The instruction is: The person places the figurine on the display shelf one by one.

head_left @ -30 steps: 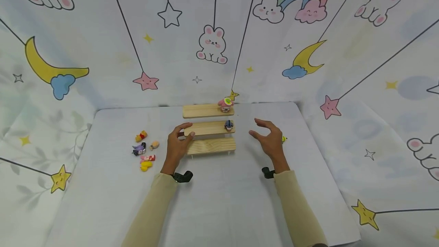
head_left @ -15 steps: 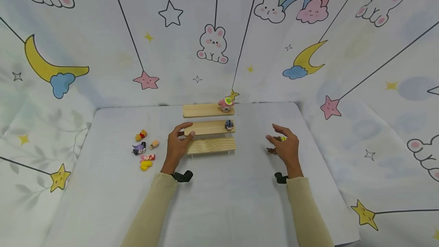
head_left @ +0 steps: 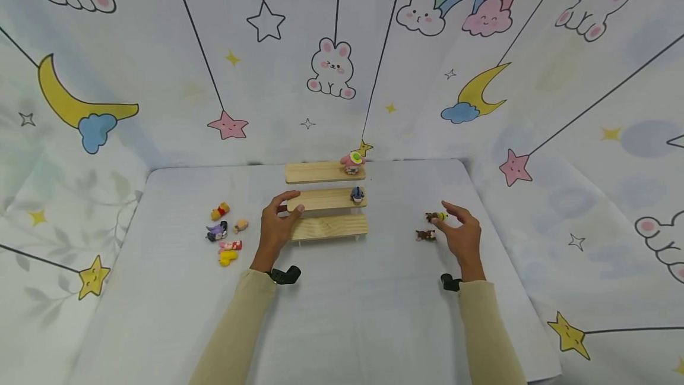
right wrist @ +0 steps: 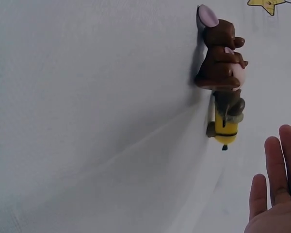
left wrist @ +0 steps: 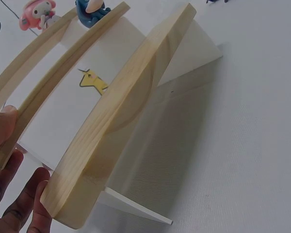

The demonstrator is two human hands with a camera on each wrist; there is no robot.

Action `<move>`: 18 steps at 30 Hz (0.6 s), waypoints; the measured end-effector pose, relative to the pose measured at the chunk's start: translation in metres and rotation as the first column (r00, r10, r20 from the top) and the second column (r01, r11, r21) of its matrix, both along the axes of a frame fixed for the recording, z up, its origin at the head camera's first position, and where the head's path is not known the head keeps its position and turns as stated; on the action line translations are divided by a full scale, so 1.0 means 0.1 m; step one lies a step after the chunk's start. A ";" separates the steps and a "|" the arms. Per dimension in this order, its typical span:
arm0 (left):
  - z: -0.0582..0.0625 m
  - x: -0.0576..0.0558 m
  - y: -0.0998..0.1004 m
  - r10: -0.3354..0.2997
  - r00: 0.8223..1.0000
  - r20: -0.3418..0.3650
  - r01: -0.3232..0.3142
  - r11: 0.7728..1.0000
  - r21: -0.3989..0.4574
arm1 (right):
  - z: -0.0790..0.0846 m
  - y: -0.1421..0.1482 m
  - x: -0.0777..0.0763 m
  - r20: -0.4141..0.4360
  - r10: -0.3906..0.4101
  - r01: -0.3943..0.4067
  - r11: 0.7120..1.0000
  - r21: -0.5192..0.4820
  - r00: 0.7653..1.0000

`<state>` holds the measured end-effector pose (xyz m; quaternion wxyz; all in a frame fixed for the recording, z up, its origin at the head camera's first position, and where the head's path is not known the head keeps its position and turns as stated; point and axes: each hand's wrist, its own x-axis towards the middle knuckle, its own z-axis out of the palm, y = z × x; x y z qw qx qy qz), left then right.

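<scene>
One white table [head_left: 363, 314] bears one wooden shelf [head_left: 328, 227], which has three planks. The left hand [head_left: 275, 230] grips the left end of the middle plank [head_left: 323, 199], with thumb above and fingers below. The right hand [head_left: 464, 239] holds nothing; its thumb and fingers are spread just beside a brown-and-yellow figure [head_left: 435, 217], and if they touch, I cannot tell. Two of the nine figures are on the shelf, at the right ends: a pink figure [head_left: 352, 162] on the upper plank [head_left: 315, 173], a blue figure [head_left: 357, 195] on the middle one. Five lie on the table, left of the shelf: a purple-and-black figure [head_left: 217, 231], a yellow-and-red figure [head_left: 219, 212], a pink-and-red figure [head_left: 230, 246], a yellow figure [head_left: 227, 258] and a tan figure [head_left: 241, 226]. Two are right of it: the brown-and-yellow one and, near it, a brown figure [head_left: 426, 234].
</scene>
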<state>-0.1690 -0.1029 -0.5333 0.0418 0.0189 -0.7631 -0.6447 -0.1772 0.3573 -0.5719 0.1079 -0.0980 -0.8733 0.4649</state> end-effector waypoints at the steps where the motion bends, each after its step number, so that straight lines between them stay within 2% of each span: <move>1: 0.00 0.00 0.00 0.001 1.000 -0.001 -0.001 1.000 0.001 | -0.01 0.02 0.00 0.007 0.000 0.000 1.000 0.000 1.000; 7: 0.00 0.00 0.00 -0.001 1.000 -0.002 0.001 1.000 -0.001 | -0.07 0.10 -0.02 0.049 0.012 -0.013 1.000 0.022 0.999; 14: -0.02 -0.01 0.00 -0.001 1.000 -0.008 0.001 1.000 0.000 | -0.11 0.14 -0.04 0.152 0.028 -0.036 0.998 0.047 0.988; 18: -0.03 -0.01 0.00 0.002 1.000 -0.005 -0.002 1.000 -0.003 | -0.12 0.14 -0.06 0.164 0.035 -0.047 0.997 0.066 0.986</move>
